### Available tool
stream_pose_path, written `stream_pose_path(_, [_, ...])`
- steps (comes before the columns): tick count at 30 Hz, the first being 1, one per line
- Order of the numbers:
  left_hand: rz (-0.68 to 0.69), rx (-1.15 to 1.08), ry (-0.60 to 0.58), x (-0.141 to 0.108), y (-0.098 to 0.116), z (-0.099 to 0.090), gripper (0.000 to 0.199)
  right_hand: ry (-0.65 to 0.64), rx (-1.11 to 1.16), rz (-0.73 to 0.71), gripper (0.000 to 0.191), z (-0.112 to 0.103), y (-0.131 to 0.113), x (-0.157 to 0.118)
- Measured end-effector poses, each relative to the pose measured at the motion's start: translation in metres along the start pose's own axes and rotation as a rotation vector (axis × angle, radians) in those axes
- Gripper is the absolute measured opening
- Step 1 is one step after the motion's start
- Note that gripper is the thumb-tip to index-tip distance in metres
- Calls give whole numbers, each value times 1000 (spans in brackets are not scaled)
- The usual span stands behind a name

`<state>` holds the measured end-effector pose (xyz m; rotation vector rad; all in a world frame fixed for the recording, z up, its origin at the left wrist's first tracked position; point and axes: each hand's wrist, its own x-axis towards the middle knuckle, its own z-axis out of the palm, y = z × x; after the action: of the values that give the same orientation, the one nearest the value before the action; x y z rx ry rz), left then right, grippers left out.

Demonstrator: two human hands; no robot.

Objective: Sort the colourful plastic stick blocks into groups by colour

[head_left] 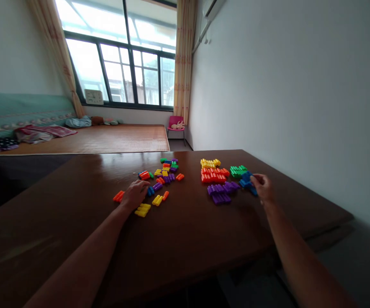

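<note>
On the left of the table, my left hand (135,194) bends down with its fingertips closed at a blue plastic block (151,191). Close by lie orange blocks (118,196), yellow blocks (143,210) and a purple block (157,186). My right hand (263,188) pinches a blue block at the edge of a blue cluster (246,180); its fingers partly cover that block. Beside this cluster sit green blocks (238,171), purple blocks (221,193), red-orange blocks (214,175) and yellow blocks (209,163), grouped by colour.
A mixed heap of coloured blocks (168,177) lies on the brown table (185,239), left of the colour groups. The white wall (287,98) runs along the right side. Beyond the table are a bed (124,137) and a pink chair (176,121).
</note>
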<state>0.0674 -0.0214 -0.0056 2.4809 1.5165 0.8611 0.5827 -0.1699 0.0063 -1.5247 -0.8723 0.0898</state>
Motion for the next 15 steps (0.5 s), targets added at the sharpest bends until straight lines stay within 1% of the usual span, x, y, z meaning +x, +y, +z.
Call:
stream_pose_path(2, [2,1,9,0,3,-2,32,153,-206,38,42,-39,38,23])
stream_pose_path(4, [-2,8,15,0,5,-4,32,197,-384,77,35,-64,66,36])
stream_pose_path(5, [-7,16,16,0,7,-5,32,182,-461,90,32,-71,76,38])
stream_pose_path(6, [-11,25,15,-1,7,-6,32,153,-533,97,29,-75,82,37])
stream_pose_path(8, [-14,44,8,-1,9,-7,31,89,-668,97,27,-74,84,33])
stream_pose_path(11, [-5,73,22,1,8,-9,31,43,-826,113,30,-66,74,24])
stream_pose_path(13, [3,96,53,3,5,-11,31,26,-853,100,33,-62,67,20])
stream_pose_path(15, [0,117,76,4,2,-13,32,64,-815,29,36,-60,63,18])
